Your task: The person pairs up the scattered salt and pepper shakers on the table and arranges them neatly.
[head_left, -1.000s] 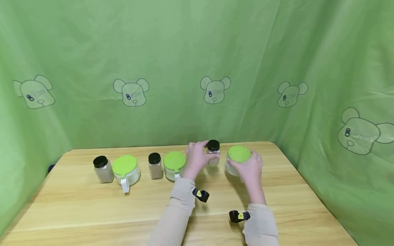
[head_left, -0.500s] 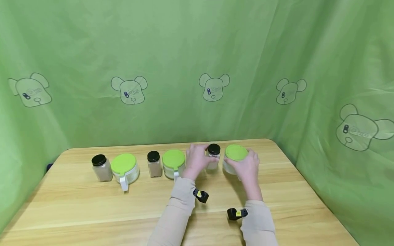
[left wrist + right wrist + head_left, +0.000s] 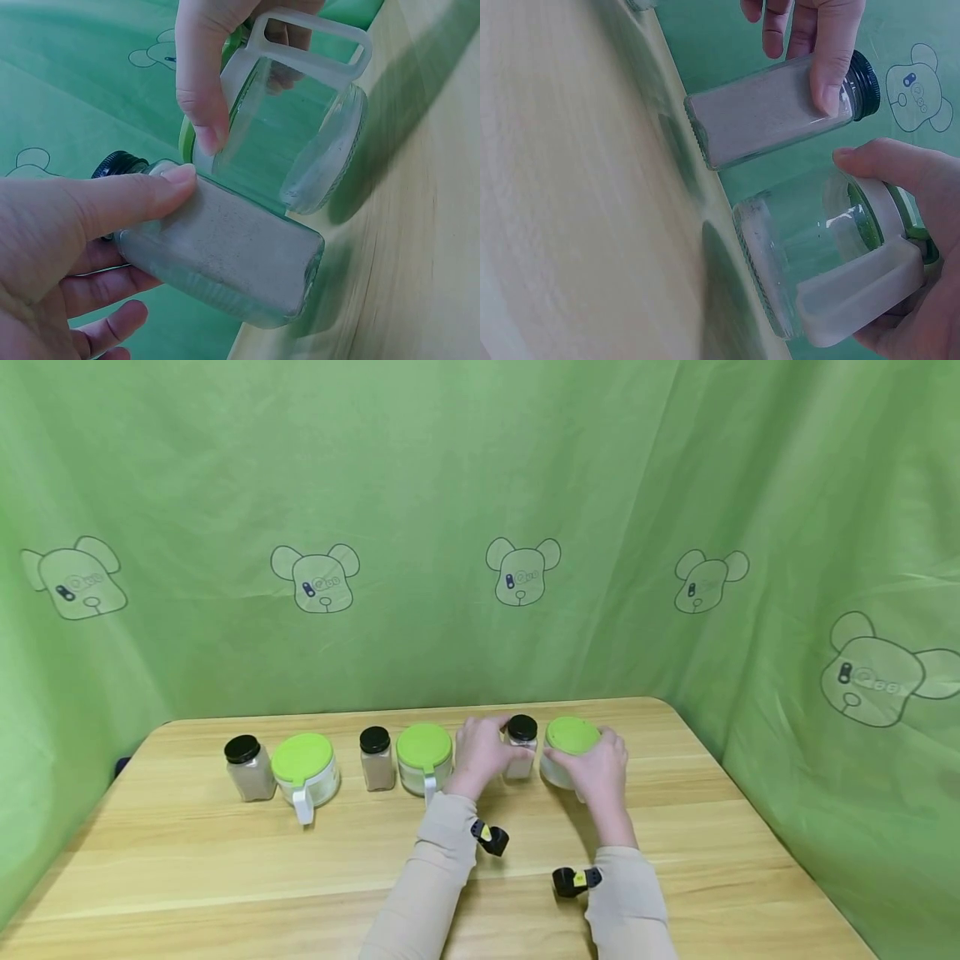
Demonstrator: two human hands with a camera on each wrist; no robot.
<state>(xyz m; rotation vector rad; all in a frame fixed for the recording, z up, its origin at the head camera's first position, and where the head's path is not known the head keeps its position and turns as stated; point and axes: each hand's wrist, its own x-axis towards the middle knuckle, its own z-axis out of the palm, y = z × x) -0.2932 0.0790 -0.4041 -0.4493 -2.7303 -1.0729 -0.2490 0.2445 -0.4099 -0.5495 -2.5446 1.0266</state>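
Observation:
My left hand (image 3: 480, 752) pinches a small square glass jar (image 3: 236, 240) with a black lid, thumb on one side and fingers on the other; pale brown powder fills much of it. To its right, my right hand (image 3: 600, 772) grips a round glass seasoning jar (image 3: 558, 772) near its green lid (image 3: 573, 735). That jar's white handle (image 3: 862, 296) shows in the right wrist view, and a little pale material lies at its bottom. The two held jars stand close together, apart by a narrow gap. Whether their bases touch the table cannot be told.
Left of my hands on the wooden table (image 3: 247, 868) stand another green-lidded jar (image 3: 424, 747) and a black-lidded powder jar (image 3: 377, 760). Farther left are a second such pair, a green-lidded jar (image 3: 303, 760) and a black-lidded jar (image 3: 251, 768). A green curtain (image 3: 420, 485) hangs behind.
My right hand has moved left with the green-lidded jar, toward the black-lidded jar. My left hand has brought its jar slightly nearer the table's front. The other jars keep their places.

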